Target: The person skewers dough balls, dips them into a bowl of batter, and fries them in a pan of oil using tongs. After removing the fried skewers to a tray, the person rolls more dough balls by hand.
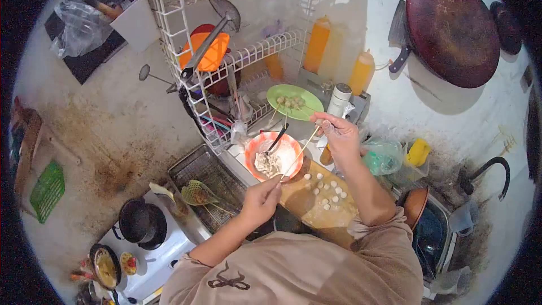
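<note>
A thin wooden skewer slants over the red-rimmed bowl. My left hand pinches its lower end beside the bowl. At its upper end, my right hand is closed round the skewer near a small pale piece. Inside the bowl lie a pale lumpy mixture and a black-handled spoon. Several small white balls rest on the wooden board below my right forearm. Behind the bowl, a green plate holds skewered pieces.
A white wire rack stands behind the bowl, with sauce bottles to its right. Left are a metal basket tray and a stove with a black pot. A sink is at the right.
</note>
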